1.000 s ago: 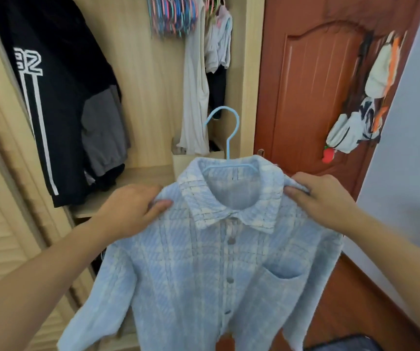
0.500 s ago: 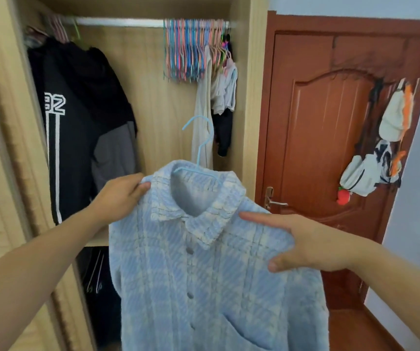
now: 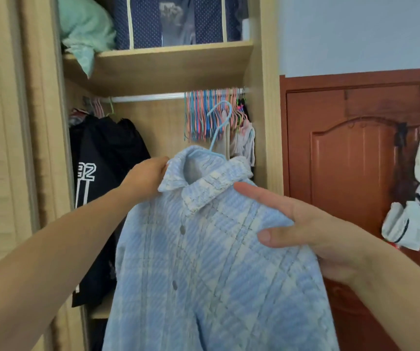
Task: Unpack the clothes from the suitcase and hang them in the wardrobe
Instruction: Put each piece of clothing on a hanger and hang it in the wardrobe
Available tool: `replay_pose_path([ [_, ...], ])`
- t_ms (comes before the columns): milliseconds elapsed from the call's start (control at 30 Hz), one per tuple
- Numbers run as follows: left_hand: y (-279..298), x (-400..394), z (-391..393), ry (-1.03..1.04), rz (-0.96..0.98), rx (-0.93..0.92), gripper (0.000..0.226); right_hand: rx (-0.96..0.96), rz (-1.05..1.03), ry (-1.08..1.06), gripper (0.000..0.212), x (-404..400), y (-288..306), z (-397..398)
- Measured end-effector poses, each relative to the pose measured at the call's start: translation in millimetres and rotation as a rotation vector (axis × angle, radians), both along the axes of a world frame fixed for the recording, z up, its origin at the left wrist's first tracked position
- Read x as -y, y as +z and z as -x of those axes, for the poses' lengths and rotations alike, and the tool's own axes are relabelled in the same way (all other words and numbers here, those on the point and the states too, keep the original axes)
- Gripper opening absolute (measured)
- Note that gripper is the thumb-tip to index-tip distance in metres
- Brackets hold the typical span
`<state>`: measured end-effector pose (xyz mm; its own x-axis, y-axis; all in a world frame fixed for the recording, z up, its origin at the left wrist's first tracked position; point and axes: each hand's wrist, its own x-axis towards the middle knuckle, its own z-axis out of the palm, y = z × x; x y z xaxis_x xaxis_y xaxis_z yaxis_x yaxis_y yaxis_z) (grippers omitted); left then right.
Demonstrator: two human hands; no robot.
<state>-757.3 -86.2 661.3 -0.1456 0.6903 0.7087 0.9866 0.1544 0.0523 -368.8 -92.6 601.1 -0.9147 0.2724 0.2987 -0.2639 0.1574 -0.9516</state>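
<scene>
A light blue and white plaid shirt (image 3: pixel 211 262) hangs on a light blue hanger (image 3: pixel 217 127), held up in front of the open wardrobe. My left hand (image 3: pixel 148 176) grips the shirt's left shoulder beside the collar. My right hand (image 3: pixel 302 229) holds the right shoulder, fingers stretched over the fabric and thumb pressed on its front. The hanger's hook stands a little below the silver rail (image 3: pixel 148 98) and does not touch it. The suitcase is out of view.
A black jacket (image 3: pixel 102 178) with white print hangs at the rail's left end. Several coloured empty hangers (image 3: pixel 203 115) bunch at its right end. A shelf (image 3: pixel 168 62) above carries a green bundle and a navy storage box. A red-brown door (image 3: pixel 350 173) with hung caps stands to the right.
Both hands have lifted the shirt upward and toward the rail. The view has tilted up, so the shelf above the rail now shows.
</scene>
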Motion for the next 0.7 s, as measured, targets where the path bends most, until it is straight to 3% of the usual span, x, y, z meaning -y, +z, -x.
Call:
replay_pose_path([
  [67,4.6,-2.9,13.6,0.008,0.055,-0.002,0.028,0.085,-0.012,-0.027,0.080,-3.4,11.6,25.9],
  [167,-4.2,-9.2,31.5,0.002,0.101,0.004,0.034,0.152,-0.262,-0.199,0.113,6.0,9.4,61.5],
  [300,-20.2,-23.6,63.6,-0.063,0.087,0.012,0.034,0.017,-0.278,-0.508,0.047,-18.6,9.3,122.8],
  [400,-24.3,-39.4,114.3,-0.078,0.042,0.004,0.036,-0.040,-0.442,-0.579,0.033,-36.2,5.3,172.1],
  [533,-0.7,-55.7,200.0,-0.102,0.076,-0.004,0.036,-0.089,-0.575,-0.590,0.061,-55.1,35.4,244.6],
  [600,10.8,-53.1,243.5,-0.076,0.015,-0.097,0.055,-0.094,-0.594,-0.605,0.068,-62.8,55.1,275.0],
  [700,24.8,-32.8,298.1,0.045,-0.146,-0.335,0.060,-0.111,-0.580,-0.670,0.077,-78.0,83.9,313.3],
])
